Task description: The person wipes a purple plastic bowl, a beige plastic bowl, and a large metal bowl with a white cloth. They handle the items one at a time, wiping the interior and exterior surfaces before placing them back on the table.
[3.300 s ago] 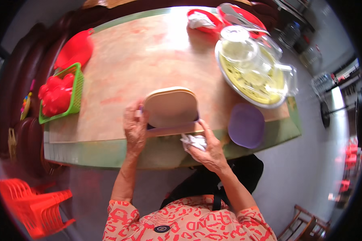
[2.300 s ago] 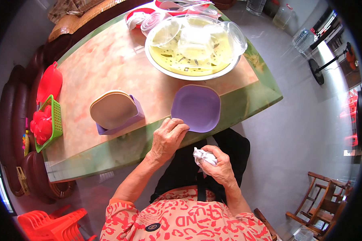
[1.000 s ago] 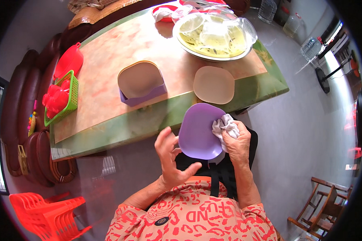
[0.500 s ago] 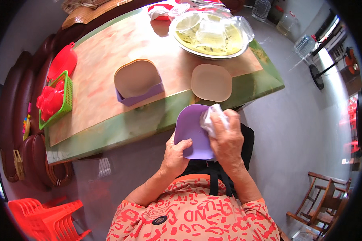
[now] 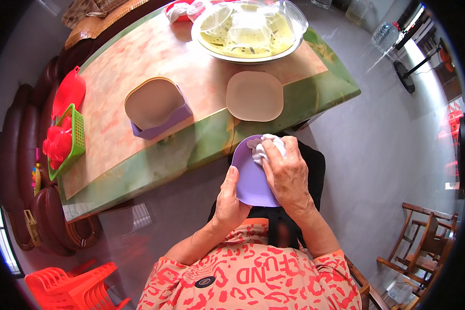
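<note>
Seen from the purple plate as the centre of the clock, the left hand is at 8 o'clock and the right hand at 2 o'clock. The plate is off the table, tilted, over the person's lap and just beside the table's near edge. The left hand grips it with the thumb along the rim; the fingers behind it are hidden. The right hand is closed around a bunched white cloth, which touches the plate's inner face near 1 o'clock.

On the table, a beige plate lies near at 12 o'clock, over the seam between the pinkish panel and the green border. Farther out at 12 is a large round basin, yellow inside, with clear plastic containers on it. At 10 o'clock a purple holder has beige plates leaning upright in it. Well apart at 9 o'clock stands a green basket with red pieces inside; a red basin is just beyond it, toward 10. On the floor, stacked red plastic chairs are at 8 o'clock and a wooden chair at 4.
</note>
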`<state>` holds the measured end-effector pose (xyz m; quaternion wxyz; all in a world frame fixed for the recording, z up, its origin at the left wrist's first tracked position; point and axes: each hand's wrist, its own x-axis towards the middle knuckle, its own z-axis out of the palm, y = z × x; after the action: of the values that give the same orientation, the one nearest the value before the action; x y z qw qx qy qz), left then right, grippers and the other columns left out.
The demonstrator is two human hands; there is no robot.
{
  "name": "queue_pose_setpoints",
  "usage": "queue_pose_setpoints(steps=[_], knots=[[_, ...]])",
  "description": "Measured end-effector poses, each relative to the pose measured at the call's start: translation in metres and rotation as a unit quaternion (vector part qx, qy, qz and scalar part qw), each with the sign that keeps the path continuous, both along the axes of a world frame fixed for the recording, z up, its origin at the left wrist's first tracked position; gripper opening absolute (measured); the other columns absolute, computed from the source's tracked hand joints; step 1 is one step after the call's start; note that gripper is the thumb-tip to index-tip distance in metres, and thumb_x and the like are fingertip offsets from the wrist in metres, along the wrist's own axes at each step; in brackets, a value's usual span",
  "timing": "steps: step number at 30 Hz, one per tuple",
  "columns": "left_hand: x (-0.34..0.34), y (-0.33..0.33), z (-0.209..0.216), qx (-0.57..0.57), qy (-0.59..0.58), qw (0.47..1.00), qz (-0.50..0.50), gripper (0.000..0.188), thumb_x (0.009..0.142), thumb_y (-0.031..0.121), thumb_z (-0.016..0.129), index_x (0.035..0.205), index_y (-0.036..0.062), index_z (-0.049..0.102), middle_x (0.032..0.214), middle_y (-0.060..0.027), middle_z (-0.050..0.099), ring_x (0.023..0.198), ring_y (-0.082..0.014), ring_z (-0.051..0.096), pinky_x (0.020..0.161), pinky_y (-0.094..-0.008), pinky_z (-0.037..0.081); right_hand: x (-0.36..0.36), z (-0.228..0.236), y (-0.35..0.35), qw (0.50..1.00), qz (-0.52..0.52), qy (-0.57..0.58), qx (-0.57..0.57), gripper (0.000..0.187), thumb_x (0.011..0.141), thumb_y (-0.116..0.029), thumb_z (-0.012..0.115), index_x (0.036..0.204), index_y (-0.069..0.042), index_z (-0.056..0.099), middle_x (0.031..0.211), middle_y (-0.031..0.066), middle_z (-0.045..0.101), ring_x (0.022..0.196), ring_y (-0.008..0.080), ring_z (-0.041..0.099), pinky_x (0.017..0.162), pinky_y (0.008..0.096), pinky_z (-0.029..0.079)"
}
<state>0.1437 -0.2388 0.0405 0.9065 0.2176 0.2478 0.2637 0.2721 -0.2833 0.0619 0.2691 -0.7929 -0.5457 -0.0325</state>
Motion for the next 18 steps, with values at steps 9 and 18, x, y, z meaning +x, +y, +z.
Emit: queue_pose_setpoints(steps=[9,18], knots=[[-0.002,-0.001,-0.008,-0.005,0.021,1.0,0.005,0.063,0.098,0.058,0.024,0.144,0.0147,0.032,0.141,-0.007,0.042,0.131,-0.0239,0.04,0.11,-0.0414,0.031,-0.014,0.012,0.004,0.975,0.194,0.106,0.031,0.047,0.081,-0.01,0.058,0.125,0.006,0.049,0.121,0.027,0.045,0.104,0.042,0.049,0.09,0.0456,0.046],[0.0,-0.004,-0.006,0.057,0.029,0.998,0.03,0.067,0.099,0.057,0.023,0.148,0.0119,0.024,0.148,-0.0065,0.034,0.136,-0.0225,0.033,0.114,-0.0396,0.025,-0.022,0.006,0.013,0.986,0.108,0.125,0.02,0.042,0.078,-0.007,0.065,0.118,0.002,0.055,0.117,0.0206,0.047,0.103,0.0377,0.054,0.086,0.043,0.05]])
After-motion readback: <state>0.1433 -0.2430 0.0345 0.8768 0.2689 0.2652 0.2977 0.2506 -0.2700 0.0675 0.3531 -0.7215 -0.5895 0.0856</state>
